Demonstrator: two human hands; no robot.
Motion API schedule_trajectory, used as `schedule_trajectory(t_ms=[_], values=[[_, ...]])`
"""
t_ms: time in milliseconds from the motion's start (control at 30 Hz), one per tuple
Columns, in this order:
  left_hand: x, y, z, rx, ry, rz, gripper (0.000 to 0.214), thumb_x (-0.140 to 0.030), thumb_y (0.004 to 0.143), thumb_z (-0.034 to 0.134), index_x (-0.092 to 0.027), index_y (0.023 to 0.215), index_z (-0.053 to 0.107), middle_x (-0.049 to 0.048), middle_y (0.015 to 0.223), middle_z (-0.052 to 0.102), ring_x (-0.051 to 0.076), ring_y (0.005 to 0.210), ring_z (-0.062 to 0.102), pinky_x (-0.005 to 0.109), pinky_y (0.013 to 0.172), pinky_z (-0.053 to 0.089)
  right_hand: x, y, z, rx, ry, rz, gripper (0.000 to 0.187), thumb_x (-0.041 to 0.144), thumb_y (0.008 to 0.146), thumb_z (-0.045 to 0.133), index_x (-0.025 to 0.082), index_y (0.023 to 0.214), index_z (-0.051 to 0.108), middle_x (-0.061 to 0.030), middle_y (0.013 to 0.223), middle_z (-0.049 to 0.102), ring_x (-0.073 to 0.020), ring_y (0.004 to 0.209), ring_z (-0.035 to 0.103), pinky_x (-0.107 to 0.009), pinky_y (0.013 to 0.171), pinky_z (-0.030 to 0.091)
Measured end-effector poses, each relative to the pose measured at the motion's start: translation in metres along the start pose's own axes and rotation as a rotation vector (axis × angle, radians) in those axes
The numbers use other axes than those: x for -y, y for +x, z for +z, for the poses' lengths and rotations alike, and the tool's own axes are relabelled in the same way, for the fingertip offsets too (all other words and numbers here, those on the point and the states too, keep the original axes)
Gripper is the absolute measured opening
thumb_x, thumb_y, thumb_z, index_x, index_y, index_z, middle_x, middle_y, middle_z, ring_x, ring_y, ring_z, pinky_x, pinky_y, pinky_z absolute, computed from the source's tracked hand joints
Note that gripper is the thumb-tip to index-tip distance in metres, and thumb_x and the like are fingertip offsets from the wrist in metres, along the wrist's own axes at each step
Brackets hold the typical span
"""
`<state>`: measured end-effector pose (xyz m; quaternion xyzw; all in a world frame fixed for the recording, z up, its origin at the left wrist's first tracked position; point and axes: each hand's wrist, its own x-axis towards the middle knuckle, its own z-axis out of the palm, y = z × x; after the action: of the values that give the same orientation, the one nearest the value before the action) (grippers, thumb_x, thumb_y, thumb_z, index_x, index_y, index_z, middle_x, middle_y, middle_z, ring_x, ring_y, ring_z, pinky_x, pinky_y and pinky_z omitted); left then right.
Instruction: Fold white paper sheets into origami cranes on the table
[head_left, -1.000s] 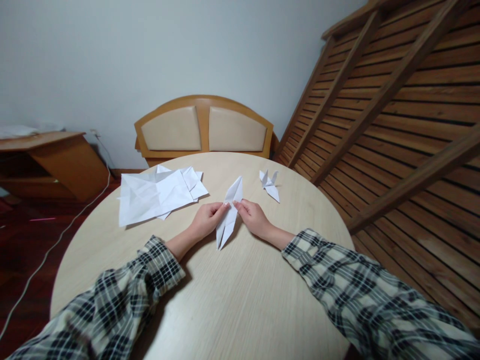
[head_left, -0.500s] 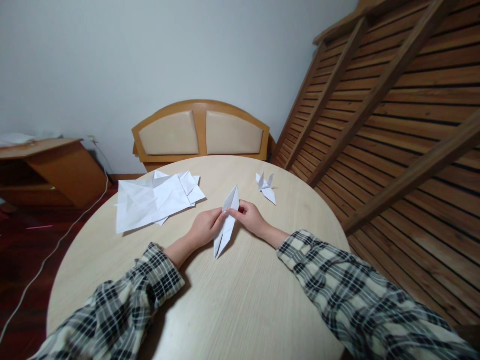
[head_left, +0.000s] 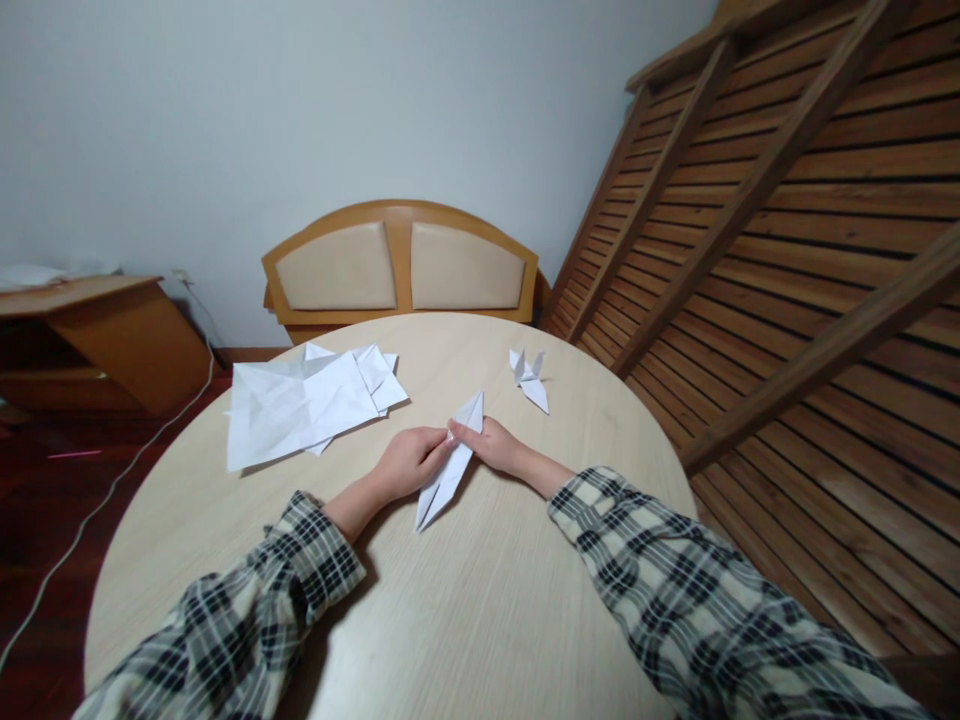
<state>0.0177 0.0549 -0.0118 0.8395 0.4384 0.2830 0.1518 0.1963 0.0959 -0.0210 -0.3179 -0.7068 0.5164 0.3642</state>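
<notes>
A long, narrow folded white paper (head_left: 448,470) lies slanted on the round pale wooden table (head_left: 465,600), its far tip raised. My left hand (head_left: 409,462) pinches its left edge near the middle with closed fingers. My right hand (head_left: 491,444) pinches the paper from the right, fingertips meeting those of my left hand. Both arms wear plaid sleeves.
A finished white paper crane (head_left: 529,377) stands on the table behind my right hand. A loose pile of creased white sheets (head_left: 304,401) lies at the far left. A padded chair back (head_left: 401,265) rises beyond the table. Slatted wooden panels (head_left: 787,230) lean at the right.
The folded paper has tilted and dropped lower, its far tip swinging right. Both hands stayed pinched on it and shifted slightly toward me.
</notes>
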Motion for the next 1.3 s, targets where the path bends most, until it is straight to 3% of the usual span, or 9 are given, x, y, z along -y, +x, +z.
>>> schedule_trajectory(t_ms=[300,600,767,933,1133,1300], values=[[0.001,0.000,0.000,-0.003,0.029,-0.014,0.042,-0.039,0.097,0.036,-0.019,0.064,0.050,0.0016,0.061,0.056,0.016,0.057,0.049,0.029,0.058,0.032,-0.002,0.002,0.002,-0.040,0.053,0.132,0.064,0.082,0.076,0.047,0.020,0.063,0.047,0.0045,0.052,0.042,-0.0105,0.049,0.038,-0.024,0.046,0.029],[0.002,-0.001,0.001,-0.003,0.062,-0.008,0.042,-0.039,0.098,0.036,-0.019,0.063,0.050,0.0009,0.060,0.053,0.015,0.057,0.048,0.029,0.059,0.031,-0.004,0.009,-0.005,-0.173,0.098,0.083,0.062,0.081,0.079,0.044,0.021,0.061,0.046,0.0049,0.048,0.042,-0.0106,0.044,0.039,-0.024,0.043,0.027],[0.000,-0.002,-0.001,-0.011,0.089,-0.004,0.042,-0.038,0.098,0.036,-0.020,0.063,0.050,0.0009,0.059,0.053,0.016,0.057,0.048,0.029,0.058,0.031,-0.008,0.013,-0.009,-0.278,0.170,0.117,0.060,0.075,0.086,0.036,0.022,0.057,0.041,0.0063,0.039,0.036,-0.0091,0.036,0.032,-0.024,0.039,0.022],[-0.001,-0.003,-0.002,-0.105,0.069,-0.060,0.044,-0.039,0.098,0.035,-0.020,0.062,0.050,0.0014,0.060,0.055,0.016,0.057,0.049,0.029,0.058,0.032,-0.006,0.010,-0.007,-0.203,0.120,0.092,0.065,0.077,0.088,0.026,0.022,0.060,0.045,0.0062,0.037,0.038,-0.0086,0.034,0.030,-0.023,0.039,0.022],[-0.001,-0.005,-0.003,-0.214,0.033,-0.184,0.043,-0.043,0.097,0.035,-0.019,0.066,0.053,0.0007,0.059,0.054,0.016,0.056,0.049,0.029,0.056,0.030,0.004,0.001,0.001,-0.037,-0.023,0.055,0.053,0.072,0.082,0.052,0.020,0.068,0.050,0.0069,0.047,0.041,-0.0094,0.042,0.036,-0.024,0.043,0.025],[0.001,-0.002,-0.004,-0.312,-0.012,-0.279,0.043,-0.047,0.095,0.037,-0.021,0.063,0.048,-0.0014,0.055,0.049,0.016,0.053,0.045,0.028,0.054,0.026,0.005,0.000,0.001,0.043,-0.160,-0.002,0.053,0.065,0.085,0.054,0.020,0.058,0.046,0.0050,0.051,0.040,-0.0096,0.049,0.039,-0.025,0.048,0.028]])
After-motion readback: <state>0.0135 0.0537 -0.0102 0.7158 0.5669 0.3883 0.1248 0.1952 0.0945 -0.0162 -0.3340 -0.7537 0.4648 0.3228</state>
